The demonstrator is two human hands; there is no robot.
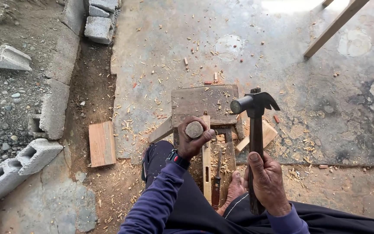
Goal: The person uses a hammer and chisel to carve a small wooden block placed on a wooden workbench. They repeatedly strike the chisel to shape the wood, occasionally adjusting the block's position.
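My left hand [192, 141] is wrapped around the round wooden handle of a chisel [194, 129], held upright over a pale wooden strip [206, 167] that has a slot cut in it. My right hand [266, 181] grips the dark shaft of a claw hammer [254, 103], its head raised to the right of the chisel's top, apart from it. The strip lies on a low dark wooden bench [202, 102]. A bare foot [234, 190] rests by the strip's near end.
A second tool with a reddish handle [216, 186] lies beside the strip. Wood chips cover the concrete floor. A small board [102, 143] lies at left by concrete blocks [18, 167]. A wooden leg [335, 27] slants at top right.
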